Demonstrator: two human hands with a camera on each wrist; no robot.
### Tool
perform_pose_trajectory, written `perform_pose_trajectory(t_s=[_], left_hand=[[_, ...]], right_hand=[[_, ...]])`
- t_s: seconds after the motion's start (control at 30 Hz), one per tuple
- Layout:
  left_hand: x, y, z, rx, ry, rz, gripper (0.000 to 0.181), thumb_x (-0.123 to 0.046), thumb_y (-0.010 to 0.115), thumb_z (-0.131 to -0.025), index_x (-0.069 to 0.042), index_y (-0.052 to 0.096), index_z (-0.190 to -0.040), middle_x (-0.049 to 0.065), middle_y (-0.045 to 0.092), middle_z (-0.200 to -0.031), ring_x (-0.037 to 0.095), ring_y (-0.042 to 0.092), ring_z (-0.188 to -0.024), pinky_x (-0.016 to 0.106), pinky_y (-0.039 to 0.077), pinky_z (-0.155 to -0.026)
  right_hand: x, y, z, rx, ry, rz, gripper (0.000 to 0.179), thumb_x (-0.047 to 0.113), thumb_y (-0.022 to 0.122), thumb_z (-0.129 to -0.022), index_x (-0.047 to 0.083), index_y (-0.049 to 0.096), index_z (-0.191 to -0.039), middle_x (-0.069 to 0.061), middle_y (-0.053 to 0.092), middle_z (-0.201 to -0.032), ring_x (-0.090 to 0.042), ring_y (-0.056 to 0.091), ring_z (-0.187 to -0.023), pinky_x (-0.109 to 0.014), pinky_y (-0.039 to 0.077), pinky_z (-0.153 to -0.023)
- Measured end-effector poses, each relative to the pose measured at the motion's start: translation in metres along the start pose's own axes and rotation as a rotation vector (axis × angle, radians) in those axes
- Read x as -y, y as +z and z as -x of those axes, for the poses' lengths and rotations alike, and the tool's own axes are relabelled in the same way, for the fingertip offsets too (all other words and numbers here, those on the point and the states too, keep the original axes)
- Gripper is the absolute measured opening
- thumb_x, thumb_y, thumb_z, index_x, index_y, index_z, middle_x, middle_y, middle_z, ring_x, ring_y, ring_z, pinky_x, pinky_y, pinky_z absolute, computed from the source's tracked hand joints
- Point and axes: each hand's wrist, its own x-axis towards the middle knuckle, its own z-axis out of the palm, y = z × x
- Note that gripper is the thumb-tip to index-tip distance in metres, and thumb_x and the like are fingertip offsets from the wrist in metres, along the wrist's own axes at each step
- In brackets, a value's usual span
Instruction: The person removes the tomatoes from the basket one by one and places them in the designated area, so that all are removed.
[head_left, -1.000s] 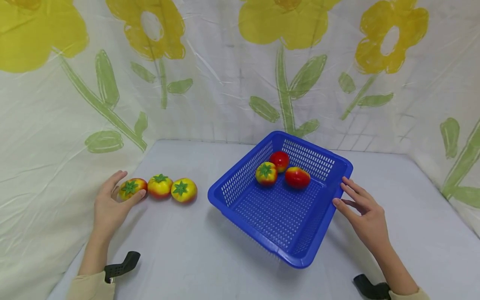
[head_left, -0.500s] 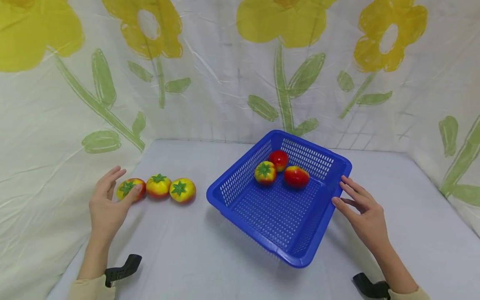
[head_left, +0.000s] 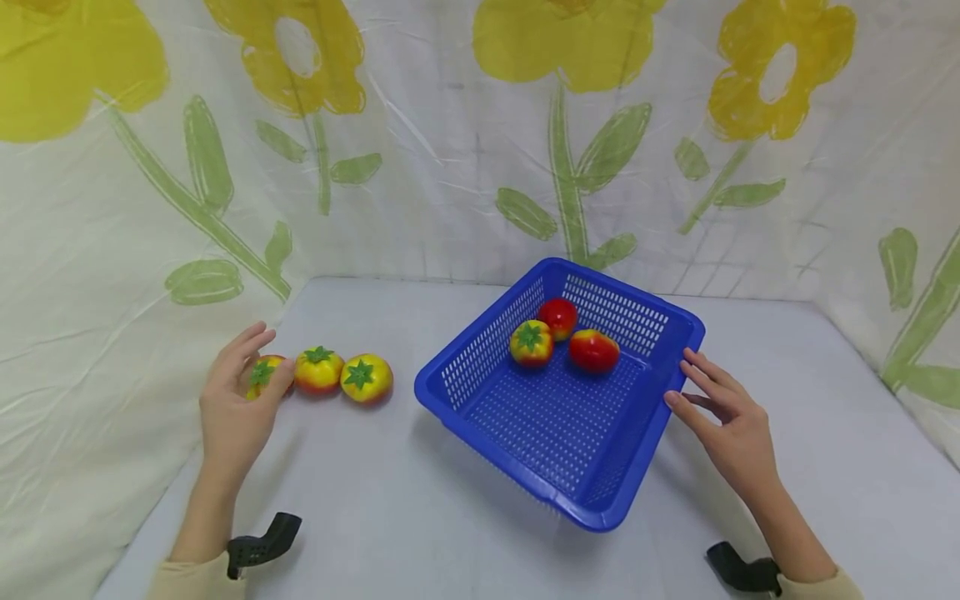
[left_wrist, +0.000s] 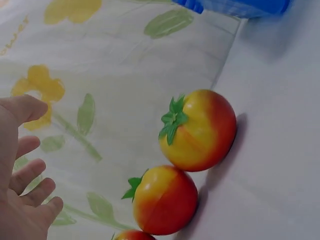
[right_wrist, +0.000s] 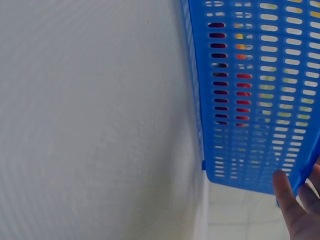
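Observation:
My left hand (head_left: pixel 236 404), thumb and fingers spread, hovers at the leftmost red-and-yellow toy tomato (head_left: pixel 262 375), partly hiding it in the head view. In the left wrist view, the hand (left_wrist: pixel 22 175) is apart from the tomatoes and holds nothing. Two more tomatoes sit beside that one in a row, a middle tomato (head_left: pixel 318 371) and a right tomato (head_left: pixel 367 379). My right hand (head_left: pixel 731 425) holds the right rim of a blue plastic basket (head_left: pixel 525 477); the right wrist view has one digit against the outer wall and other fingers at the rim.
Inside the basket lie a yellow-red tomato (head_left: pixel 532 343) and two red tomatoes, a back one (head_left: pixel 558 318) and a front one (head_left: pixel 594 351). A white tabletop (head_left: pixel 360 500) lies beneath everything. Behind it hangs a flower-printed curtain (head_left: pixel 435 167).
My left hand drew slightly left, then shifted right and up over the leftmost tomato, covering more of it. The tomatoes, the basket and my right hand stay in place.

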Motion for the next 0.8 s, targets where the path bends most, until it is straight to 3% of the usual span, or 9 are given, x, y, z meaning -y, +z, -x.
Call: perform_pose_trajectory(t_s=[0.3,0.43,0.6,0.8], left_hand=[[-0.034,0.025,0.003,0.130,0.164,0.100,0.049,0.001,0.073,-0.086,-0.008,0.061,-0.133,0.000,0.049,-0.143,0.017,0.041,-0.134,0.023,0.034,-0.106],[-0.047,0.036,0.005,0.198,0.202,0.086,0.049,-0.006,0.074,-0.088,-0.013,0.060,-0.134,-0.002,0.048,-0.144,0.016,0.039,-0.135,0.024,0.032,-0.109],[-0.056,0.051,0.007,0.261,0.214,0.051,0.049,-0.018,0.075,-0.090,-0.020,0.059,-0.136,-0.007,0.047,-0.145,0.014,0.036,-0.137,0.038,0.033,-0.110],[-0.067,0.070,0.005,0.334,0.264,0.080,0.049,-0.019,0.075,-0.090,-0.018,0.059,-0.136,-0.004,0.047,-0.146,0.017,0.036,-0.137,0.055,0.032,-0.108]], right_hand=[[0.000,0.001,0.000,-0.001,-0.004,0.000,0.055,0.006,0.075,-0.087,0.012,0.057,-0.139,-0.001,0.045,-0.149,-0.006,0.046,-0.129,-0.012,0.045,-0.087],[0.001,0.000,0.000,-0.002,-0.001,0.002,0.055,0.006,0.075,-0.088,0.012,0.057,-0.139,0.000,0.045,-0.149,-0.007,0.046,-0.129,-0.012,0.044,-0.087],[0.000,0.000,0.000,0.002,-0.005,-0.003,0.055,0.005,0.075,-0.087,0.013,0.057,-0.139,0.000,0.045,-0.149,-0.008,0.046,-0.130,-0.012,0.045,-0.087],[-0.002,0.001,0.000,-0.002,-0.004,-0.003,0.056,0.005,0.075,-0.087,0.013,0.058,-0.139,0.000,0.045,-0.149,-0.008,0.046,-0.130,-0.013,0.045,-0.087]])
